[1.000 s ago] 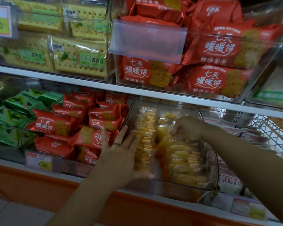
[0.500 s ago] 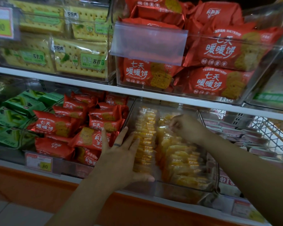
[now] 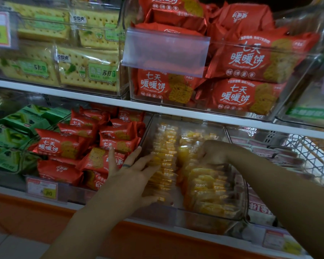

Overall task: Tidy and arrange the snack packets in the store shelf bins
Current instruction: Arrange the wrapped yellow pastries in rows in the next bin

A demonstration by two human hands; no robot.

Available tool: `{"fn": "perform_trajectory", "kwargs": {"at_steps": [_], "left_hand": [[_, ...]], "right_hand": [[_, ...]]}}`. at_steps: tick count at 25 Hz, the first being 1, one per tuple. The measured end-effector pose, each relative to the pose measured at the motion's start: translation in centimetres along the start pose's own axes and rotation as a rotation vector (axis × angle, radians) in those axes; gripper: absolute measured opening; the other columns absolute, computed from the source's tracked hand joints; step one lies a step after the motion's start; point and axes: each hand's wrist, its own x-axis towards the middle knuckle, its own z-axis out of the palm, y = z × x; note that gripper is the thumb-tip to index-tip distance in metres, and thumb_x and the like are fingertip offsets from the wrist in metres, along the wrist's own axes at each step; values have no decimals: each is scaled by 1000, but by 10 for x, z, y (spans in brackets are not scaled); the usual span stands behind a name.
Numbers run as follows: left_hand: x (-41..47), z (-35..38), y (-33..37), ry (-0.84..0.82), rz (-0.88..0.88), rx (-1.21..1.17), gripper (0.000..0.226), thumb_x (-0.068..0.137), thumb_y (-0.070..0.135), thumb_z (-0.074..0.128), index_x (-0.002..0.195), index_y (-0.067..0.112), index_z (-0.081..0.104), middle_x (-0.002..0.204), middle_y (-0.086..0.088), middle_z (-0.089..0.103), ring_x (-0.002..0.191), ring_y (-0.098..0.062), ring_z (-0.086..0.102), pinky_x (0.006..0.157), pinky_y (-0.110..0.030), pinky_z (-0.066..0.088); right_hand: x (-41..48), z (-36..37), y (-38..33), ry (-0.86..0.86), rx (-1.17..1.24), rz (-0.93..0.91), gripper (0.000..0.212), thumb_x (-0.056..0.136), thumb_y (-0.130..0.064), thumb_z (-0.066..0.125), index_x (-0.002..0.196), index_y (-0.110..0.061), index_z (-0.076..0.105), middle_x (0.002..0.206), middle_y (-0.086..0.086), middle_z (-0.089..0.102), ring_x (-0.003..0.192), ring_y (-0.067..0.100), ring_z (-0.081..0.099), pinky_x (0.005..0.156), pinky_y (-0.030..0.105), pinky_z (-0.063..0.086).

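Only the right hand (image 3: 216,152) has shifted slightly, fingers curled on yellow snack packets (image 3: 208,187) in the clear bin (image 3: 244,199) — left hand (image 3: 135,176) stays flat, fingers spread, pressing the left row.

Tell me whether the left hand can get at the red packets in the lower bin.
Probably yes: the left hand lies open right beside the red packets, which sit uncovered with nothing seen between.

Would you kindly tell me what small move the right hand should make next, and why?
Probably the right hand, its fingers curled on the right row of yellow packets, should draw them upright: that row slumps unevenly, while the left row stands neat beside the open left hand steadying the clear bin.
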Motion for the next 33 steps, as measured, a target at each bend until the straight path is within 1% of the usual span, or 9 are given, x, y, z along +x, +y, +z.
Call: {"fn": "perform_trajectory", "kwargs": {"at_steps": [2,4,7,10,13,19,26,30,33], "left_hand": [[1,-3,0,-35,-28,-55,70,37,62,83,100,35,69,113,6,67,114,-29,60,85,-76,25],[4,-6,0,-64,-56,-116,65,44,55,86,103,36,65,117,9,63,121,-28,54,89,-78,21],[7,-7,-3,-134,-168,-311,49,63,45,79,104,30,57,128,10,53,139,-22,29,104,-68,-5],[3,-2,-4,-86,-123,-256,46,52,41,86,81,28,53,111,5,59,131,-29,42,100,-72,6],[1,-1,-3,-32,-140,-239,43,46,41,89,73,29,58,107,3,60,126,-32,47,96,-74,9],[-8,-8,-1,-47,-164,-178,50,49,52,84,83,19,69,120,-4,58,128,-37,41,96,-75,2],[-13,-12,-2,-115,-296,-222,71,63,71,64,122,32,52,151,7,16,143,-21,-12,103,-62,-20],[-17,-11,-6,-109,-350,-279,84,57,79,55,125,30,46,149,1,19,143,-21,-10,104,-63,-17],[-18,-8,-9,-112,-295,-288,86,56,84,38,121,29,50,140,-4,36,139,-23,6,101,-73,-1]], "right_hand": [[-10,4,0,214,-65,0,20,86,-28,57,69,-23,64,85,2,68,86,21,61,75,31,48],[-30,8,-3,524,-146,-30,15,89,-30,51,84,-26,64,96,4,67,94,25,61,72,31,46],[-68,22,-4,864,-41,-99,16,93,-24,50,101,-17,62,96,8,67,88,31,62,64,31,41],[-105,31,-8,1023,121,-246,26,93,-31,45,102,-15,63,88,2,68,77,20,63,62,29,48],[-120,31,-28,964,262,-361,25,92,-30,48,102,-16,66,84,-9,64,75,1,55,64,11,41],[-113,25,-48,823,201,-385,28,90,-37,44,101,-22,65,76,-12,62,67,5,55,57,18,36],[-79,47,-90,613,70,-446,25,93,-33,52,113,-24,63,103,-2,68,95,19,62,78,34,49],[-59,48,-115,506,12,-355,29,86,-40,60,114,-31,60,106,-8,68,102,16,61,84,31,49],[-70,38,-107,521,64,-300,27,83,-41,64,109,-34,61,101,-17,67,95,6,61,80,27,49]]}}
